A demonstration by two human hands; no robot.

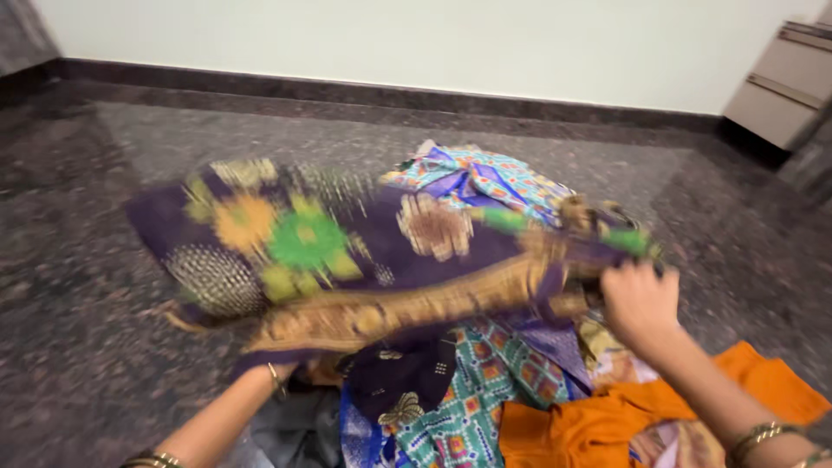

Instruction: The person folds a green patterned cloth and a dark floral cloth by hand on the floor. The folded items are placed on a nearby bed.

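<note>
A purple cloth with green, orange and brown flower prints and a gold border is lifted and spread across the middle of the view, blurred by motion. My right hand grips its right end near the gold border. My left forearm reaches up under the cloth's lower left part, and my left hand is mostly hidden beneath the fabric, apparently holding it. Both wrists carry gold bangles.
Under the cloth lies a heap of clothes: a teal patterned fabric, an orange garment, a blue-and-turquoise printed piece. The dark speckled stone floor surrounds the heap. A white wall and a grey cabinet stand behind.
</note>
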